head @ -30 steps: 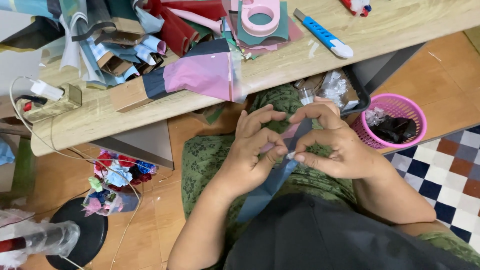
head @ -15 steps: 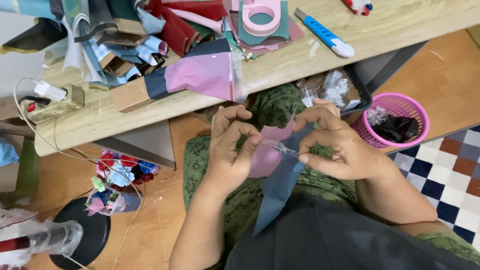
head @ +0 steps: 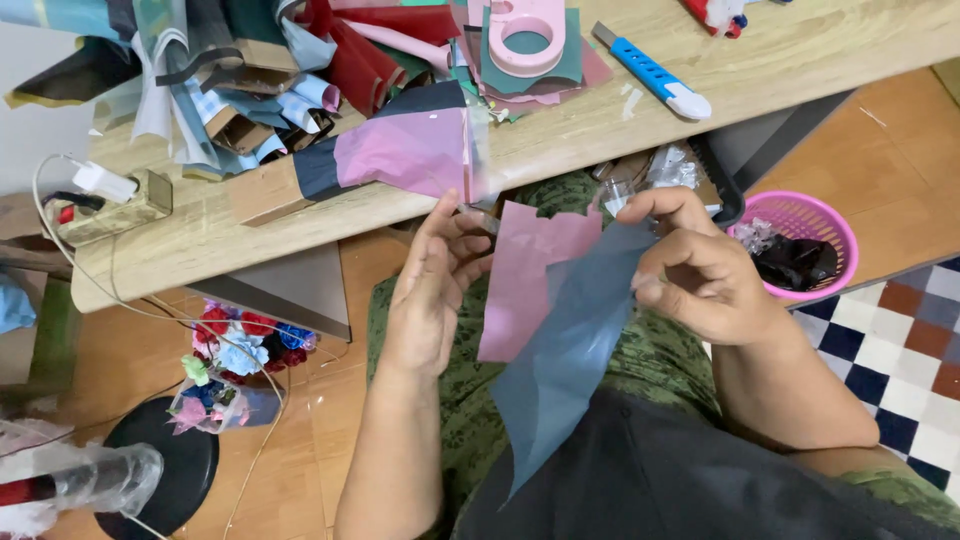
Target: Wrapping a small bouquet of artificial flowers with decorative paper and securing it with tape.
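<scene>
over lap, hands [head: 560, 270] part pink sheet [head: 525, 280] (rectangular), grey-blue sheet [head: 565, 360].

My left hand [head: 435, 290] and right hand [head: 700, 265] sit over my lap, below the near edge of the worktop [head: 600, 125]. Between them hang two sheets [head: 545, 300], one overlapping the other, each pinched at its top by my fingers [head: 455, 245]. On the worktop, a heap of paper scraps [head: 250, 70] lies to the left, a tape holder [head: 527, 30] behind the middle, and a utility knife [head: 655, 75] to its right. A basket [head: 800, 215] stands on the floor at my right, and a bunch of flowers [head: 235, 345] at my left.
</scene>
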